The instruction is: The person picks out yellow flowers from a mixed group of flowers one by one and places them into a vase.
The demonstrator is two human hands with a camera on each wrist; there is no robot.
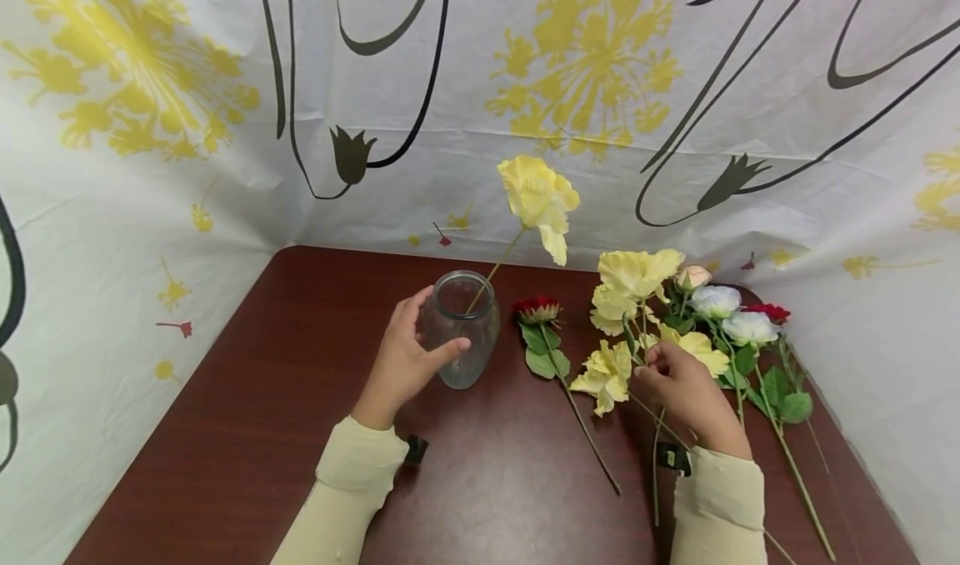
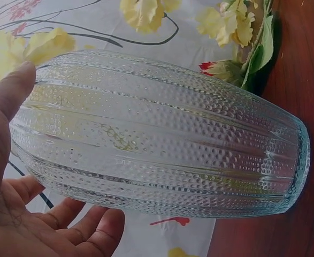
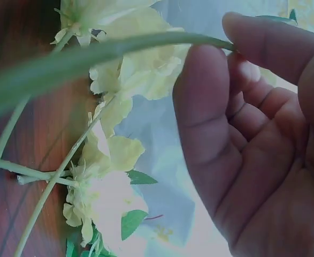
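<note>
Left grip (image 1: 405, 357) cupping glass vase (image 1: 480, 340). Right grip (image 1: 693, 398) pinching green stem (image 3: 146, 42); yellow flowers (image 1: 606, 377) tangled beside could snag.

This looks like a small screened-off corner indoors; whether it is in a home or a studio cannot be told. A white curtain (image 1: 465, 115) with a bold yellow and dark plant print hangs behind and along both sides, close around a reddish-brown, wood-grained table (image 1: 202, 398). The glass vase (image 1: 467, 352) and loose flowers (image 1: 750, 328) on it look homely.
</note>
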